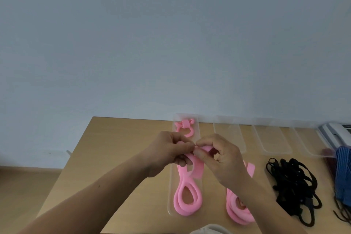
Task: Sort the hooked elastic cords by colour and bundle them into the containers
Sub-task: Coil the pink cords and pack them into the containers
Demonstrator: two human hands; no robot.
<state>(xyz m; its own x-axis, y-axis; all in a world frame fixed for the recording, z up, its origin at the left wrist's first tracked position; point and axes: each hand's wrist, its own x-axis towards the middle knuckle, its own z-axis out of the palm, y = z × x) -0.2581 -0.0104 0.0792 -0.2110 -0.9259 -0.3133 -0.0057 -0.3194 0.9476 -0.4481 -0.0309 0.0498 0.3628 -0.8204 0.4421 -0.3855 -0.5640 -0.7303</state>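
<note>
Left hand point(171, 151): raised over the leftmost clear container point(171, 205), forearm angled in from lower left, fingers curled, pinching the upper end of the pink cord point(187, 198). Right hand point(223, 159): opposite, thumb and forefinger pinching the same cord, fingertips almost touching the left's. Cord's loops: lying in that container. Second pink bundle point(237, 211), black cords point(292, 186): on the table point(114, 157), further right

Light wooden table point(114, 148) set against a pale blue-grey wall point(152, 43). A white-and-grey device point(336, 133) sits at the table's far right corner, and pale fabric point(209, 229) lies at the near edge.
</note>
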